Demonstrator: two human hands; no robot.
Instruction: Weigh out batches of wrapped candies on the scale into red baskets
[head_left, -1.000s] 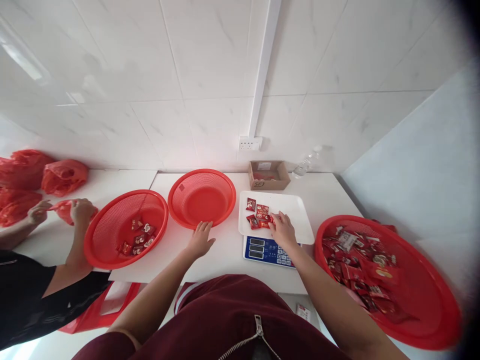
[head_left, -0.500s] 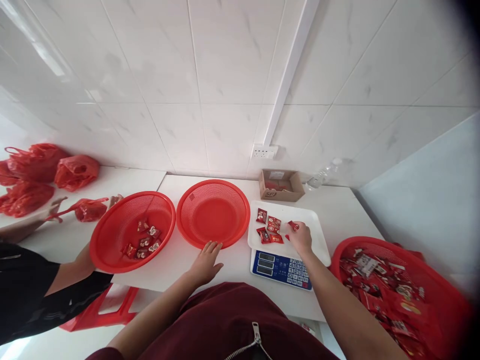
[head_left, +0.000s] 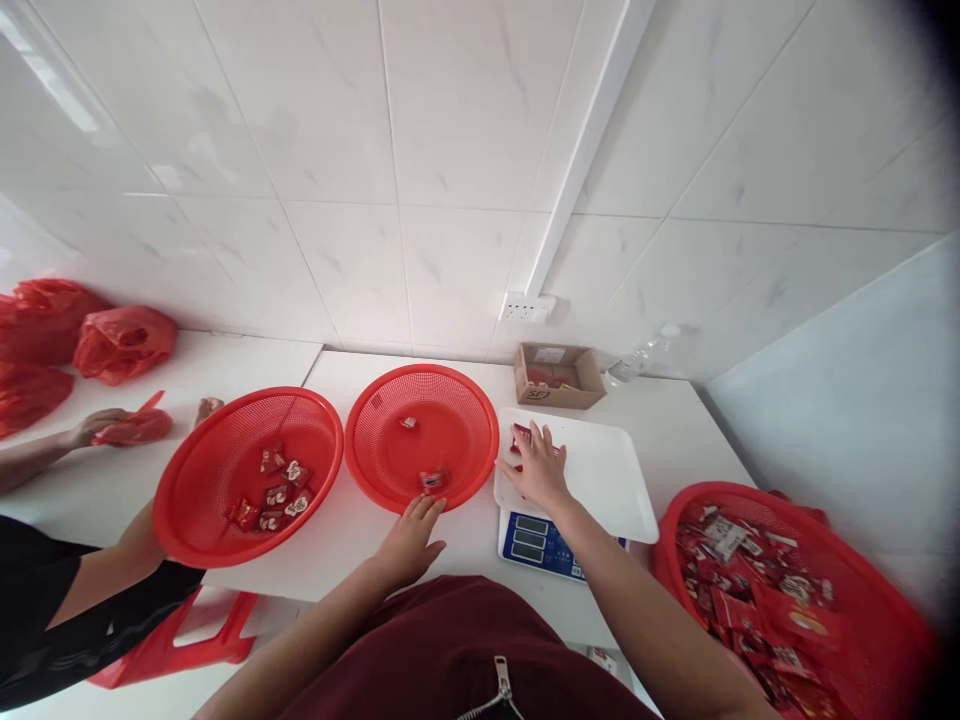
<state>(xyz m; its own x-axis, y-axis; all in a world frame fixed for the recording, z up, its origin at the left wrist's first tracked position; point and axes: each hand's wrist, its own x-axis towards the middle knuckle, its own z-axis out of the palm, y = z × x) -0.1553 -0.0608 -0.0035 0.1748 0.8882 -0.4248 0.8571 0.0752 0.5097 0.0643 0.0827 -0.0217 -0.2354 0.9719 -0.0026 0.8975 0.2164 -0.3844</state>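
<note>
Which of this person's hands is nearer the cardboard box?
Right. The right hand is over the white tray, in front of the cardboard box; the left hand is farther left, at the middle basket.

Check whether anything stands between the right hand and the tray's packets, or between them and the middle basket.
Nothing visible blocks the right hand, spread over the packets. Toward the middle basket, only basket and tray rims intervene.

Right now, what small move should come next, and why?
Probably curl the open right hand around the small red wrapped packets, since they lie beneath it on the white rectangular plastic tray, while the left hand is at the middle red mesh basket's near rim.
</note>
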